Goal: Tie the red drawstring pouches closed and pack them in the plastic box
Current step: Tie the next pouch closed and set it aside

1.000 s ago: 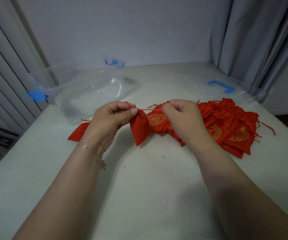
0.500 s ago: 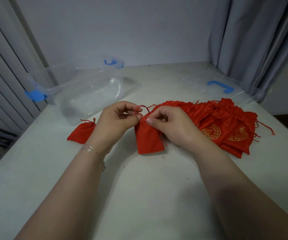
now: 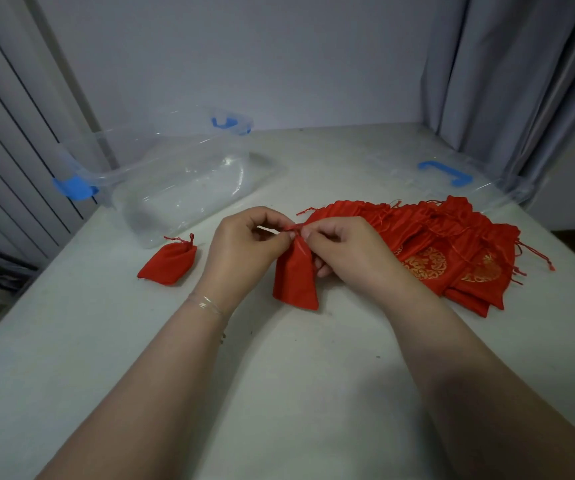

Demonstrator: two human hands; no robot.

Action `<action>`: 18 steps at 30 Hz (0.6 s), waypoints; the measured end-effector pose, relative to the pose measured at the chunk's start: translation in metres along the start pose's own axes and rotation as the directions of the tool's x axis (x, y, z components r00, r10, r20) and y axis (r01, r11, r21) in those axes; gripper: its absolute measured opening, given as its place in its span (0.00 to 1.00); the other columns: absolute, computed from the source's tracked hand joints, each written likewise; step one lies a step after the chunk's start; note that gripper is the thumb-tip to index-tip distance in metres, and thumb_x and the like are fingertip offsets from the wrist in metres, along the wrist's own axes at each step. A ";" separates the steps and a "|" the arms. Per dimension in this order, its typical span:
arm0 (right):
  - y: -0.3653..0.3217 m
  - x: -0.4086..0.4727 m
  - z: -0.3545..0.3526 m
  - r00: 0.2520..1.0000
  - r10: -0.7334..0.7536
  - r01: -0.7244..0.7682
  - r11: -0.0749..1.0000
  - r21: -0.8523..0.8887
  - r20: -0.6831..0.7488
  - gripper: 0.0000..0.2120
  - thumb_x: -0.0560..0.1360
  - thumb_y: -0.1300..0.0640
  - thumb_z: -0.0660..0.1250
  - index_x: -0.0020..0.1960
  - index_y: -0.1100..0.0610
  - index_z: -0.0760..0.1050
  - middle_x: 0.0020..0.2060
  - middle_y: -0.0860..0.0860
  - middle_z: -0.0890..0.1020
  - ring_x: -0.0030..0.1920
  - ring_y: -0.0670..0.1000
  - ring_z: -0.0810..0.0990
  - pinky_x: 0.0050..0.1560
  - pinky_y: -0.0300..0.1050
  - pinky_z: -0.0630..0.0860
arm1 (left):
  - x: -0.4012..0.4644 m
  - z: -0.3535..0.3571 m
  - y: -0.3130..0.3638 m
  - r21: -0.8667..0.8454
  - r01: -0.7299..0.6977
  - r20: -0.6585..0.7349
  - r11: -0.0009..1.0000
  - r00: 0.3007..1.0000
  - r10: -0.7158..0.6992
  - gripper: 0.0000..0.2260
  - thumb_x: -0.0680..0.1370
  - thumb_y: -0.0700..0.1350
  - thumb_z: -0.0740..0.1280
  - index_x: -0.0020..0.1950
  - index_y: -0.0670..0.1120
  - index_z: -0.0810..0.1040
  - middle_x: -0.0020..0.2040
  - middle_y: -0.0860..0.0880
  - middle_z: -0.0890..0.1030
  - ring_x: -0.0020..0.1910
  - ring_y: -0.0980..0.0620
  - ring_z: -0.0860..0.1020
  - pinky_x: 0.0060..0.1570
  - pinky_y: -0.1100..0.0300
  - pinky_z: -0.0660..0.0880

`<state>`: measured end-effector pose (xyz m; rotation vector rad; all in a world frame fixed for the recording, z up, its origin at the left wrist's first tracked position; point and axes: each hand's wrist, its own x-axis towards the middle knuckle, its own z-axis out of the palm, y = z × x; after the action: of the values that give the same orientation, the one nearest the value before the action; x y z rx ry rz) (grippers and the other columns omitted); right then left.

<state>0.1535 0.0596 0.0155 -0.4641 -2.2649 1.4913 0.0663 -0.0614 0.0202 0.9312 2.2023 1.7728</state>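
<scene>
A red drawstring pouch hangs upright at the table's middle, its bottom resting on the surface. My left hand and my right hand both pinch its red cords at the gathered neck. A second red pouch, neck gathered, lies on the table to the left, apart from my hands. A pile of flat red pouches with gold emblems lies to the right, behind my right hand. The clear plastic box with blue latches stands at the back left and looks empty.
The box's clear lid with a blue handle lies at the back right near a grey curtain. The table's left edge runs beside vertical blinds. White tabletop spreads in front of the pouches.
The held pouch has come down from mid-air until its bottom rests on the table. My hands have closed together at its neck, where a second ago they held the cord stretched between them.
</scene>
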 end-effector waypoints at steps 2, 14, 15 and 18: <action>-0.001 0.000 -0.002 1.000 0.023 -0.024 0.997 0.079 0.010 0.08 0.78 0.59 0.63 0.48 0.57 0.82 0.29 0.48 0.77 0.28 0.43 0.74 0.31 0.38 0.75 | -0.001 0.000 0.001 0.003 -0.001 0.016 1.000 1.000 0.001 0.06 0.71 0.37 0.72 0.40 0.48 0.83 0.38 0.49 0.84 0.41 0.41 0.82 0.48 0.49 0.79; 0.000 0.001 -0.016 0.979 0.151 -0.186 0.930 0.316 0.134 0.04 0.75 0.63 0.67 0.42 0.59 0.79 0.37 0.54 0.81 0.32 0.45 0.80 0.28 0.33 0.74 | -0.003 0.001 -0.002 0.113 -0.222 0.059 0.968 0.974 0.217 0.12 0.72 0.35 0.72 0.41 0.53 0.83 0.40 0.56 0.83 0.39 0.59 0.80 0.45 0.65 0.77; -0.001 0.000 -0.014 0.982 0.131 -0.167 0.939 0.302 0.135 0.06 0.77 0.63 0.65 0.42 0.58 0.78 0.37 0.53 0.81 0.32 0.45 0.80 0.28 0.34 0.75 | -0.002 0.001 -0.002 0.104 -0.195 0.049 0.975 0.980 0.191 0.12 0.73 0.35 0.71 0.41 0.54 0.82 0.40 0.56 0.83 0.40 0.59 0.81 0.47 0.66 0.77; -0.005 -0.002 -0.008 0.987 0.066 -0.091 0.981 0.173 0.145 0.08 0.79 0.62 0.60 0.42 0.57 0.73 0.37 0.53 0.79 0.32 0.47 0.81 0.28 0.39 0.77 | 0.001 0.001 -0.004 0.028 -0.095 0.014 0.995 0.995 0.095 0.11 0.76 0.34 0.67 0.41 0.50 0.81 0.40 0.52 0.84 0.41 0.57 0.82 0.48 0.63 0.78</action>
<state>0.1585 0.0634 0.0224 -0.4128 -2.2104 1.8000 0.0644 -0.0600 0.0166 1.0675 2.2161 1.7738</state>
